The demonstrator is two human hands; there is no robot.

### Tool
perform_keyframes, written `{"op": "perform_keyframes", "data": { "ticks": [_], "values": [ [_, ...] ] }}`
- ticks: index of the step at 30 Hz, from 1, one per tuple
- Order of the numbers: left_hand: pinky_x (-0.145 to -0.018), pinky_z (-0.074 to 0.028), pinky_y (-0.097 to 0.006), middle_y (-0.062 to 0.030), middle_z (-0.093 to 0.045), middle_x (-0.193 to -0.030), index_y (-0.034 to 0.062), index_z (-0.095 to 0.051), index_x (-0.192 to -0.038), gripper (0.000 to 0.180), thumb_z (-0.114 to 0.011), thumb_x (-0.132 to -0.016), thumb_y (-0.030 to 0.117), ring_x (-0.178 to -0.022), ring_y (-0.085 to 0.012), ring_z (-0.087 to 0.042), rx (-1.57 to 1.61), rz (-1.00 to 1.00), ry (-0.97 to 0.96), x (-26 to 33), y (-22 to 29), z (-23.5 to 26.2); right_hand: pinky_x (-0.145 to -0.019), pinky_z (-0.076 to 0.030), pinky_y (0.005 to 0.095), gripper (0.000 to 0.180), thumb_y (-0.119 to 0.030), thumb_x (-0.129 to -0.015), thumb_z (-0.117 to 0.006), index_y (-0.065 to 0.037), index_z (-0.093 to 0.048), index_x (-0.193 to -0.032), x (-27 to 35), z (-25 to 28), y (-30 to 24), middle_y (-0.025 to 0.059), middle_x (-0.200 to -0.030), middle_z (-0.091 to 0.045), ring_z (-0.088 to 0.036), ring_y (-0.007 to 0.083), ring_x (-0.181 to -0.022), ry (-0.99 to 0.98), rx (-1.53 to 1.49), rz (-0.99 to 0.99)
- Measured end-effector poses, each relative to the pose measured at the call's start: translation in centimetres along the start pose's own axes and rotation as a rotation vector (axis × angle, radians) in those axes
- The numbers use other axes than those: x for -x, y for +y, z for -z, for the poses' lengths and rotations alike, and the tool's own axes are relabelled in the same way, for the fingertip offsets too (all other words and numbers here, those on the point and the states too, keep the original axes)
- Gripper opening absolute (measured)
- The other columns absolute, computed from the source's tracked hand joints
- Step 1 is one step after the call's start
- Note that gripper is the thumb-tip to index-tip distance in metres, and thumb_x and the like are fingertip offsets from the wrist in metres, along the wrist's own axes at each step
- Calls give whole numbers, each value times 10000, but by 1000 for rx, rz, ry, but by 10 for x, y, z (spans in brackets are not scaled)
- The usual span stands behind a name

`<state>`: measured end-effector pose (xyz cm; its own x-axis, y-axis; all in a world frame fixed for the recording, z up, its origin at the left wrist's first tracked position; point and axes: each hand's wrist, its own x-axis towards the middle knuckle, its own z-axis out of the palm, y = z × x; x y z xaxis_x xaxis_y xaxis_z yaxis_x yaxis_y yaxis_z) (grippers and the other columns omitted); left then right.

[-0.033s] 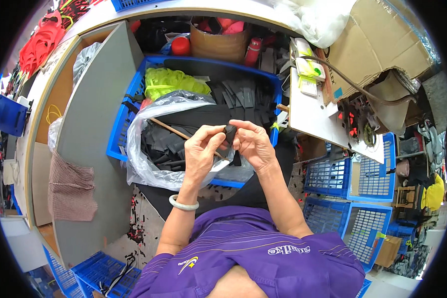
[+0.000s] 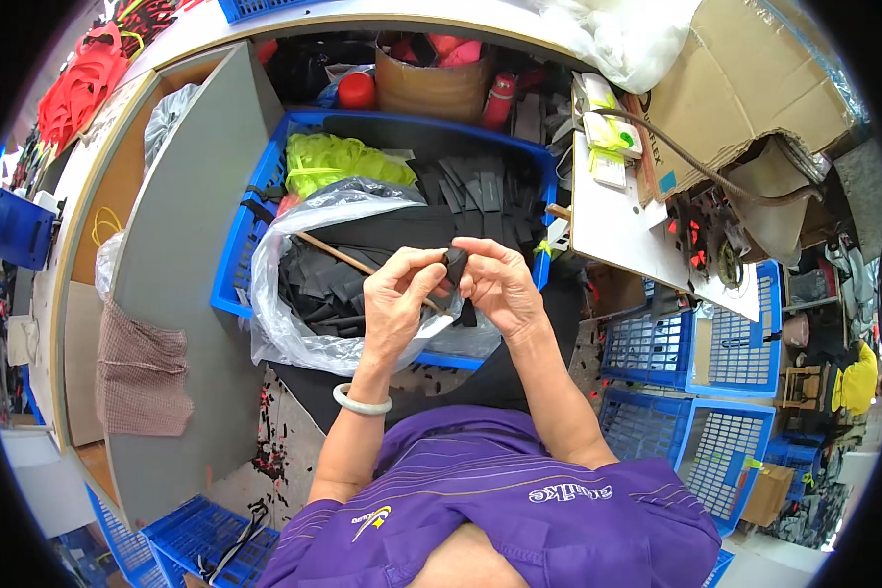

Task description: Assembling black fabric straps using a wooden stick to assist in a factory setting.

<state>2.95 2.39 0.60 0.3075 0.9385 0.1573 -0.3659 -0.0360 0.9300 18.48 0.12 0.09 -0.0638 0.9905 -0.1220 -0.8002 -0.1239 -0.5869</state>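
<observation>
My left hand (image 2: 397, 299) and my right hand (image 2: 500, 284) meet in front of my chest, and both pinch one small black strap piece (image 2: 454, 263) between the fingertips. A pale bangle (image 2: 361, 400) sits on my left wrist. Just beyond the hands lies an opened clear plastic bag (image 2: 304, 220) full of several black strips. The bag rests in a blue crate (image 2: 227, 269). A thin wooden stick (image 2: 331, 252) lies across the strips. At the far left of the crate is a bundle of yellow-green material (image 2: 333, 162).
A grey board (image 2: 181, 284) stands to the left, with a checked cloth (image 2: 142, 377) hanging on it. A white panel (image 2: 612, 225) and empty blue crates (image 2: 701, 353) are at the right. A round cardboard tub (image 2: 431, 90) and folded cardboard (image 2: 745, 88) lie beyond.
</observation>
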Motion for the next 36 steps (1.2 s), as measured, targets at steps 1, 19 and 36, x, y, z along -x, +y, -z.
{"op": "perform_keyframes", "data": {
  "ticks": [1,19,36],
  "values": [
    [-608,-497,-199,-49,-609,-875,-31,-641,-979,143,-597,-845,-9,-702,-90,-600,7,-8,-4,2,-1,1,-550,-519,244,226,22,-805,-603,48,-626,-1029,2,-3,0,114,-766,-643,-611,148,-575,1,-6,0],
    [-492,-522,-228,-122,-641,-744,-62,-571,-1013,168,-479,-900,20,-554,-130,-614,-91,145,62,1,13,-6,-583,-485,189,183,28,-789,-655,11,-575,-952,8,-20,15,57,-815,-628,-580,83,-632,99,353,289],
    [-344,-413,-219,-137,-610,-651,-47,-588,-1007,240,-435,-832,9,-405,-135,-505,269,415,105,16,7,9,-500,-450,232,126,-52,-747,-710,-2,-594,-750,2,-10,10,41,-635,-570,-567,112,-541,334,935,446]
  ]
}}
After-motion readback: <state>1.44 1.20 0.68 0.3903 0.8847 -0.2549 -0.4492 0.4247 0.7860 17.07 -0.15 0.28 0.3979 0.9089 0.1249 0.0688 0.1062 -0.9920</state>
